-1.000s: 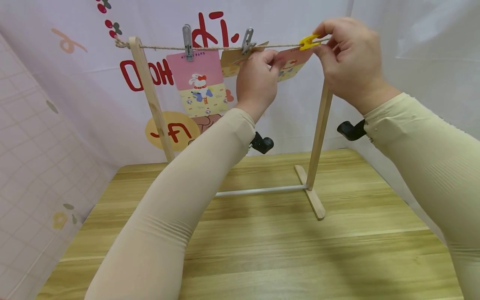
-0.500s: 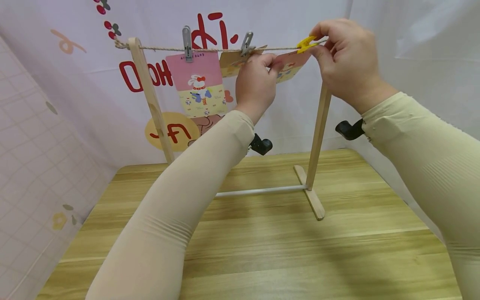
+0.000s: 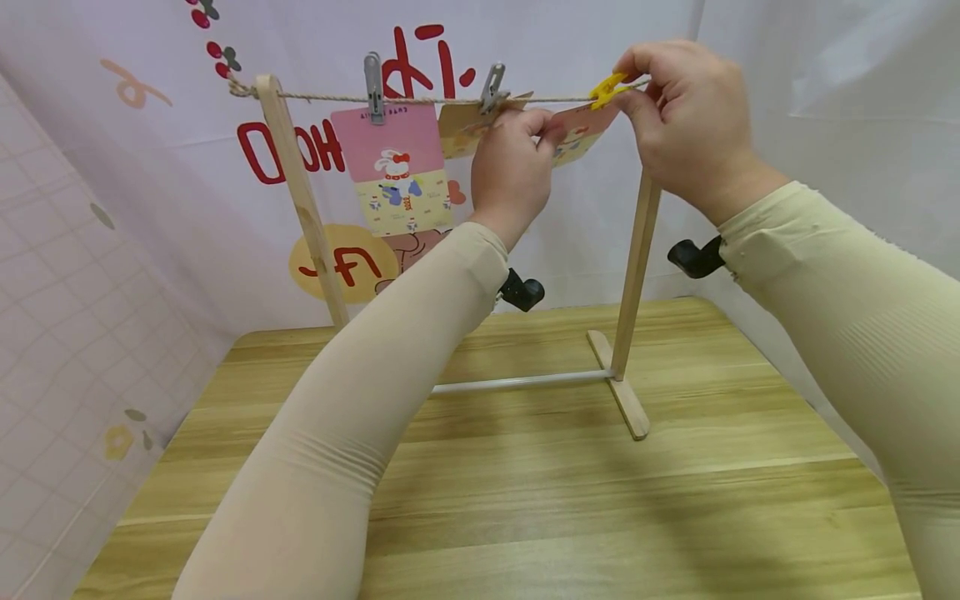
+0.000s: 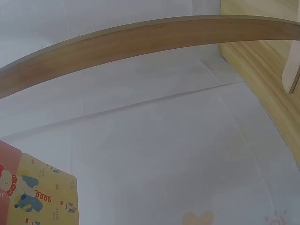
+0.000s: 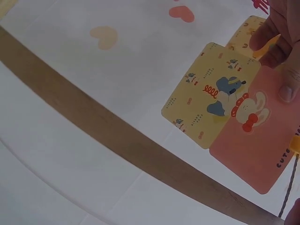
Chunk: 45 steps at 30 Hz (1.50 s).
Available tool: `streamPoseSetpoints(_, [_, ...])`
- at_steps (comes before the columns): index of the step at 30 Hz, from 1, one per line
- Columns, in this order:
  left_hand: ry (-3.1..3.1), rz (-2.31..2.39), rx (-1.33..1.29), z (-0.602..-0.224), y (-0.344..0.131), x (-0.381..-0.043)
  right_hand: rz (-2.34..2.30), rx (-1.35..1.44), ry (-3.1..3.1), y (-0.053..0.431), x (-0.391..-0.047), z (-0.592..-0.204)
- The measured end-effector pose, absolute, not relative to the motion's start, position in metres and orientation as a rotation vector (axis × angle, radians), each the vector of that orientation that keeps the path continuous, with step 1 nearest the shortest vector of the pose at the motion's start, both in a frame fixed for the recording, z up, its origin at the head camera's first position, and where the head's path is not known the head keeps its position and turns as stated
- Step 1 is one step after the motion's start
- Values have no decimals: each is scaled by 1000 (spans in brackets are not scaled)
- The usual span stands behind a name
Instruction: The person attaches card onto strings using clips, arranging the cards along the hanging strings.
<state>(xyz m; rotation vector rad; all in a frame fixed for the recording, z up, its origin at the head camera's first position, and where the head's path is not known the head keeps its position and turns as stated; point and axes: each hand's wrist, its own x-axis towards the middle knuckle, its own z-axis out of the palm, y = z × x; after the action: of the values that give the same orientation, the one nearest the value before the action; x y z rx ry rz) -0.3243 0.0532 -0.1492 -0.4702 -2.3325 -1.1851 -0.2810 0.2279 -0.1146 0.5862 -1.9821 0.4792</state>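
Observation:
In the head view my left hand [image 3: 513, 162] pinches the left edge of a pink-and-yellow card [image 3: 576, 137] just under the rope. Thumb and fingers of my right hand [image 3: 693, 125] squeeze a yellow clothespin [image 3: 606, 90], which sits on the rope at the card's top edge. The right wrist view shows the card's rabbit print [image 5: 248, 112], with the left thumb [image 5: 288, 89] pressed on its face. Left of the hands, a grey clothespin [image 3: 492, 87] holds a brown-backed card [image 3: 459, 125], partly hidden by the left hand. Another grey clothespin [image 3: 374, 87] holds a rabbit card [image 3: 396, 179].
A twine rope [image 3: 322, 97] runs between two wooden posts, the left post [image 3: 300, 192] and the right post [image 3: 637, 275]. A white rod [image 3: 525, 382] joins them low down, above the wooden table [image 3: 525, 500]. Behind hangs a printed white cloth [image 3: 600, 33].
My right hand has drifted slightly left and down along the rope with the yellow clothespin, which has tilted more. My left hand and the card in it have hardly moved.

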Motion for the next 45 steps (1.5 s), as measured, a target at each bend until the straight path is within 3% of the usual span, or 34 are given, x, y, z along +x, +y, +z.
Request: streamPoseSetpoints(45, [-2299,-1189,-484,-154,51,-326,483,584,-2062,228,-277,-119])
